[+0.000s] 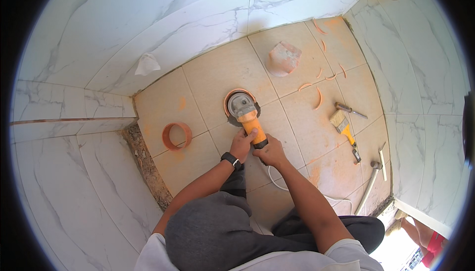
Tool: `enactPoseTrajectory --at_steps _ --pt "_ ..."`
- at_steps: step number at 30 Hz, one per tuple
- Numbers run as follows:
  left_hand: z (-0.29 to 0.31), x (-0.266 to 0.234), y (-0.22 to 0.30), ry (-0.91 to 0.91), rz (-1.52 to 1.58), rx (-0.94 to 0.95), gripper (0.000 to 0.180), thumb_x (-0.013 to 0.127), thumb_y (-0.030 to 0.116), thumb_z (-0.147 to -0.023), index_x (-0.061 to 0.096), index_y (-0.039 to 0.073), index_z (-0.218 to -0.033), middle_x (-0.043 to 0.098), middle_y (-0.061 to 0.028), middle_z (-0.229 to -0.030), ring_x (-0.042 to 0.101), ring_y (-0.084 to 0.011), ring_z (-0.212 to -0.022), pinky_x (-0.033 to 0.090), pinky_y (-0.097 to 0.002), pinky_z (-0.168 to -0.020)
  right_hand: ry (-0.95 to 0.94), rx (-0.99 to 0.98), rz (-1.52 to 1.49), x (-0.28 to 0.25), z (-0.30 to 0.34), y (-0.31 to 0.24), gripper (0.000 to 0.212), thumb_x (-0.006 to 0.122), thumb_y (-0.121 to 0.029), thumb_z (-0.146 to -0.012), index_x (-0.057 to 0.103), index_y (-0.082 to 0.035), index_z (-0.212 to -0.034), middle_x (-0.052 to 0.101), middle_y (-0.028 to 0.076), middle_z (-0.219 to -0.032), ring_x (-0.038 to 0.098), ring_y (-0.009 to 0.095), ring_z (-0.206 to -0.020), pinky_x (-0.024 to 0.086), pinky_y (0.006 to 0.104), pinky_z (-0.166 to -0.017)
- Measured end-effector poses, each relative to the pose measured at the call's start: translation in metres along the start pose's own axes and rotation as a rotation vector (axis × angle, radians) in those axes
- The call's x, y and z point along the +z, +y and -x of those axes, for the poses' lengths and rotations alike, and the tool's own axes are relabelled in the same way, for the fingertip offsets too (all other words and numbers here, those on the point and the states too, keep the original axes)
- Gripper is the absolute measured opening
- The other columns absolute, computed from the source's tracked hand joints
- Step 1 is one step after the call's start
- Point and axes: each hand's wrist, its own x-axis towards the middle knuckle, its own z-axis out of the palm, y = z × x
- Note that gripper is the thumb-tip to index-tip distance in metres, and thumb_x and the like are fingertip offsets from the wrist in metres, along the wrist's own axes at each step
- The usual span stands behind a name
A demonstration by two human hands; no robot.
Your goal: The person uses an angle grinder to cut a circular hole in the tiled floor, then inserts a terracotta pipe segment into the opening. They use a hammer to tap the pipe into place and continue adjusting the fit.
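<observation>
Both my hands are closed around a yellow angle grinder (251, 128) with a grey metal head. My left hand (241, 145) wraps the body near its middle, a black watch on that wrist. Behind it, my right hand (271, 151) grips the black rear end. The grinder's head is over an orange pipe end (227, 96) set in the tiled floor; the dark hole shows partly around it. Whether the disc touches the pipe is hidden. A white power cord (277, 184) trails from the grinder toward the right.
A loose orange pipe ring (186, 136) rests left of the grinder. Ahead right is a dusty bag-like bundle (284, 59), with curved orange offcuts (318, 98). Rightward lie a screwdriver (352, 110), a paintbrush (348, 132) and a hammer (368, 190). Another person's limb (420, 236) shows at lower right.
</observation>
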Motion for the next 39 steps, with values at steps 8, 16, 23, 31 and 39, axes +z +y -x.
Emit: enactPoseTrajectory --at_steps 8,16,23,31,39 --pt "-0.001 -0.001 -0.002 -0.006 0.000 0.011 0.043 0.063 0.027 -0.103 0.054 0.001 -0.136 0.065 -0.0070 -0.124 0.060 -0.0164 -0.114 0.045 -0.0328 -0.102 -0.005 0.027 0.042 0.003 -0.001 0.003 0.054 0.081 -0.030 -0.062 0.064 0.001 -0.103 0.071 0.022 -0.087 0.071 0.037 -0.081 0.056 0.0417 -0.076" --pt "0.000 0.000 0.000 -0.001 -0.010 -0.001 0.044 0.062 0.027 -0.103 0.053 0.000 -0.136 0.064 -0.0072 -0.126 0.059 -0.0168 -0.117 0.044 -0.0332 -0.104 -0.019 0.045 0.039 0.003 -0.001 0.002 0.053 0.080 -0.031 -0.062 0.064 0.001 -0.102 0.071 0.023 -0.090 0.070 0.039 -0.086 0.055 0.0426 -0.079" --pt "0.002 0.002 0.004 -0.002 0.018 -0.005 0.043 0.060 0.028 -0.104 0.053 0.000 -0.136 0.064 -0.0072 -0.125 0.060 -0.0170 -0.116 0.044 -0.0331 -0.104 -0.010 0.057 0.066 0.004 -0.001 -0.002 0.053 0.079 -0.031 -0.063 0.064 0.001 -0.102 0.071 0.023 -0.090 0.070 0.038 -0.086 0.055 0.0427 -0.079" --pt "0.000 0.000 0.003 0.008 -0.008 -0.005 0.042 0.060 0.029 -0.104 0.054 0.001 -0.135 0.064 -0.0066 -0.124 0.060 -0.0167 -0.115 0.045 -0.0331 -0.103 0.000 0.069 0.027 0.002 0.002 -0.009 0.051 0.080 -0.030 -0.063 0.064 0.000 -0.102 0.071 0.022 -0.089 0.070 0.038 -0.085 0.055 0.0428 -0.079" --pt "0.000 0.000 0.003 0.008 0.032 -0.011 0.045 0.062 0.029 -0.104 0.054 -0.002 -0.136 0.064 -0.0087 -0.125 0.059 -0.0162 -0.116 0.045 -0.0322 -0.102 0.027 0.056 0.028 0.006 0.002 -0.005 0.048 0.079 -0.025 -0.062 0.064 0.001 -0.100 0.071 0.018 -0.084 0.070 0.030 -0.076 0.056 0.0385 -0.072"
